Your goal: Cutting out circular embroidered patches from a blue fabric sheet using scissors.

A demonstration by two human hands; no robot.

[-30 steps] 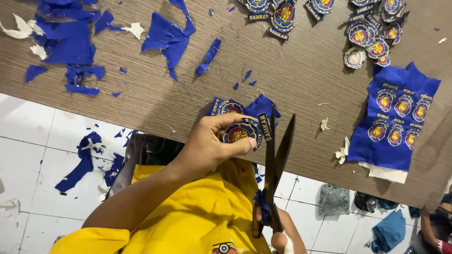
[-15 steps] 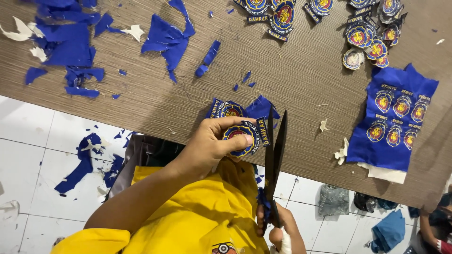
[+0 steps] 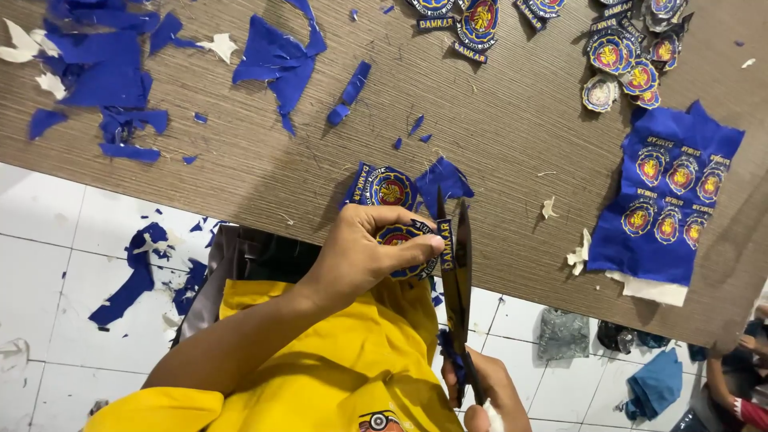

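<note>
The brown table [image 3: 264,184] carries blue scraps. The left hand [image 3: 364,256] pinches a strip of round patches [image 3: 392,204] running toward 11 o'clock. The right hand [image 3: 480,392] grips scissors [image 3: 458,280], blades nearly shut, pointing to 12 o'clock, touching the strip's right edge.

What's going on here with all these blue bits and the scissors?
A person in a yellow shirt is cutting embroidered patches out of blue cloth. The left hand holds a strip of patches at the table's edge, while the right hand works scissors along it. Blue scraps, finished patches and an uncut sheet lie on the table.
</note>
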